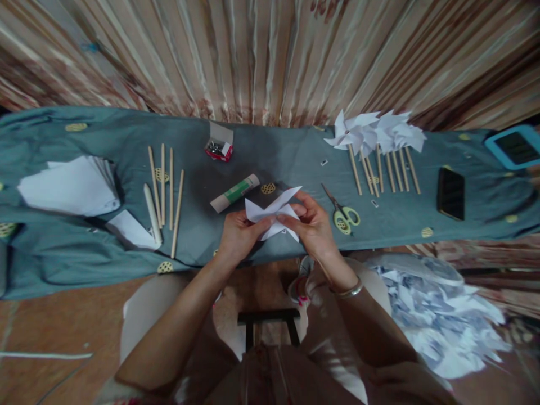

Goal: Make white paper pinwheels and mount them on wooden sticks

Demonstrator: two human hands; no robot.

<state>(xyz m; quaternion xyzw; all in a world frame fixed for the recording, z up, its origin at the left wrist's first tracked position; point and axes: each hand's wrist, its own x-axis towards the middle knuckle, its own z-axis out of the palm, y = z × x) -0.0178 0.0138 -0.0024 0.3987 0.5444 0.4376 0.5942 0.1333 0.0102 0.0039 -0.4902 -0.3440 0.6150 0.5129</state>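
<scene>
A white paper pinwheel (275,212) with folded blades is held between my two hands, over the near edge of the cloth-covered table. My left hand (241,235) pinches its left side, the thumb pressed near the middle. From the right, my right hand (314,225) grips it with thumb and fingers, its thumb also at the centre. Just beyond my left hand lies a glue stick (235,193) with a green label. To the right of my right hand rest scissors (342,216) with green handles. Whether a pin sits at the pinwheel's centre cannot be made out.
Finished pinwheels on sticks (379,132) lie at the back right, near a black phone (450,193) and a blue-framed device (514,147). An open small box (219,143) holds metal bits. Leftward are wooden sticks (163,185) and stacked paper (71,185). A bag of paper scraps (439,315) stands below right.
</scene>
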